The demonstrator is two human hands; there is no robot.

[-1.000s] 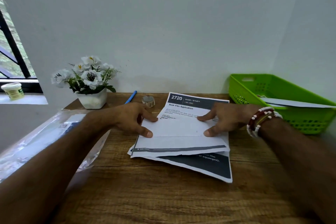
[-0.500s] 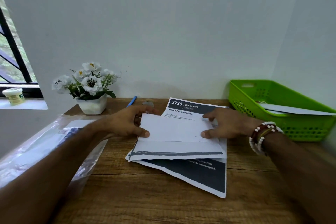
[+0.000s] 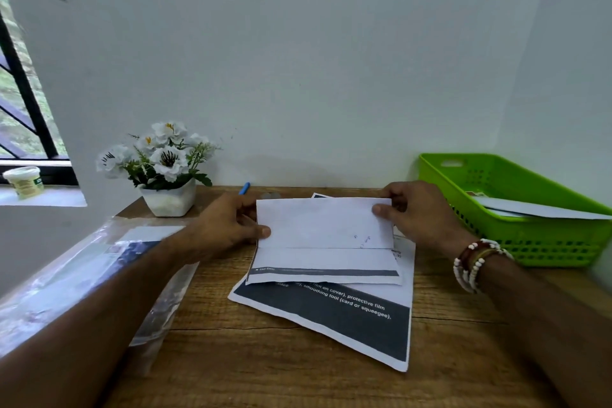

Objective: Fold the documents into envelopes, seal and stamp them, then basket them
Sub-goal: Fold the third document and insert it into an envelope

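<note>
White paper sat between the two hands: the folded document [image 3: 324, 232] lay at the middle of the wooden table [image 3: 298, 381], its long axis running left to right, with one hand at each short end. The left hand [image 3: 231, 228] pinched the left edge, thumb on the blank upper face and fingers curled behind it. The right hand [image 3: 420, 219] pinched the far right corner the same way. Neither hand was nearer; the sheet was shared evenly.

The panel they held showed a plain white back with faint print ghosting through, and appeared raised a little off what lay below. It hinged on a straight crease running left to right along its near edge. Nearer than the crease, a strip with a thin dark footer band remained flat.

Under it lay a second sheet [image 3: 331, 318], skewed, with a broad dark band and white lettering.

By my reading the fold was unfinished: the held panel likely needed bringing toward the near edge and pressing flat along that crease.

To the right, close to the right hand, stood the green basket [image 3: 496, 175], holding a white envelope [image 3: 536, 210]. A clear plastic packet [image 3: 82, 275] lay left; its contents could not be made out.
</note>
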